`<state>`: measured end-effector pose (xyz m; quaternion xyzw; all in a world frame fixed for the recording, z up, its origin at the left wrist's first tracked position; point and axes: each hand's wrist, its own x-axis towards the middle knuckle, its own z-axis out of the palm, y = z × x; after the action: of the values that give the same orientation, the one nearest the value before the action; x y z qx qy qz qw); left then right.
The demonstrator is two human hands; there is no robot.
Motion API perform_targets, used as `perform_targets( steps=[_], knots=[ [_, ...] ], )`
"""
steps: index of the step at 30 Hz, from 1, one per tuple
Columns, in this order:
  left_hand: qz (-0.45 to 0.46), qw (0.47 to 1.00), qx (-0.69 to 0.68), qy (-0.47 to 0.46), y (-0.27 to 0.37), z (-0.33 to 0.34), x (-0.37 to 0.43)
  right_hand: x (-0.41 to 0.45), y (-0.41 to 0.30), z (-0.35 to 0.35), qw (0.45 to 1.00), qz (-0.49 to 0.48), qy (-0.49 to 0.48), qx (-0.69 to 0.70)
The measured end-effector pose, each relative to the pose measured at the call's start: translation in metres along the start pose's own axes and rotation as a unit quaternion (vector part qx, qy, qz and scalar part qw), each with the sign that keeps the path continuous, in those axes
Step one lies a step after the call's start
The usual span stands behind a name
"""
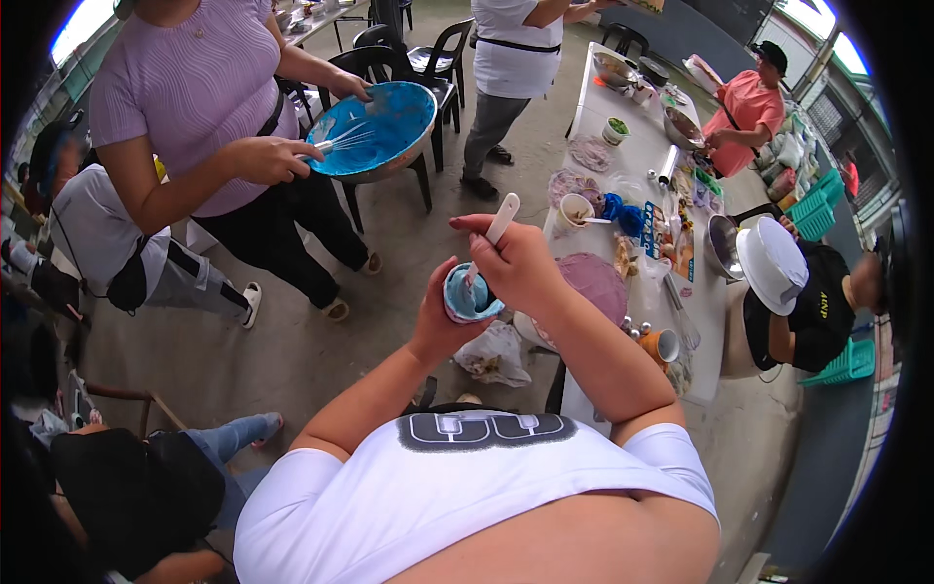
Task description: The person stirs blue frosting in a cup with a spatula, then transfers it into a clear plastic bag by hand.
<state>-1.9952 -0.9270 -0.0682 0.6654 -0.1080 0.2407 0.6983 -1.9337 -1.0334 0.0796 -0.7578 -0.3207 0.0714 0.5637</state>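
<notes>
My left hand (435, 321) is wrapped around a small cup (472, 315) of light blue icing in front of my chest. Gripped in my right hand (516, 255) is a white plastic spatula (503, 219). Its handle, with a hole in the end, points up, and its lower end dips into the blue icing (478, 293). Icing smears the cup's inner wall and rim. Just beyond my right forearm, a cake with mauve icing (589, 285) stands near the table's edge, partly hidden by that arm.
On my right runs a long white table (711, 350) with an orange cup (660, 345), a wire whisk (682, 314) and steel bowls (722, 248). Facing me, a person whisks blue icing in a large bowl (379, 131). Another person holds a white-iced cake (773, 255). Black chairs (441, 58) stand behind.
</notes>
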Motion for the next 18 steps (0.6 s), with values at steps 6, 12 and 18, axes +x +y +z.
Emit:
perform_targets(
  steps=[6, 12, 18],
  knots=[
    [-0.035, 0.99, -0.132, 0.04, 0.013, -0.011, -0.005, 0.001, -0.008, -0.015, 0.959, 0.146, -0.095, 0.223],
    [0.018, 0.997, -0.02, -0.073, 0.009, -0.033, -0.008, -0.007, -0.003, -0.019, 0.945, 0.109, -0.167, 0.259],
    [0.033, 0.992, -0.045, -0.114, 0.01, -0.035, -0.005, -0.022, -0.002, -0.011, 0.974, 0.064, -0.148, 0.159]
  ],
)
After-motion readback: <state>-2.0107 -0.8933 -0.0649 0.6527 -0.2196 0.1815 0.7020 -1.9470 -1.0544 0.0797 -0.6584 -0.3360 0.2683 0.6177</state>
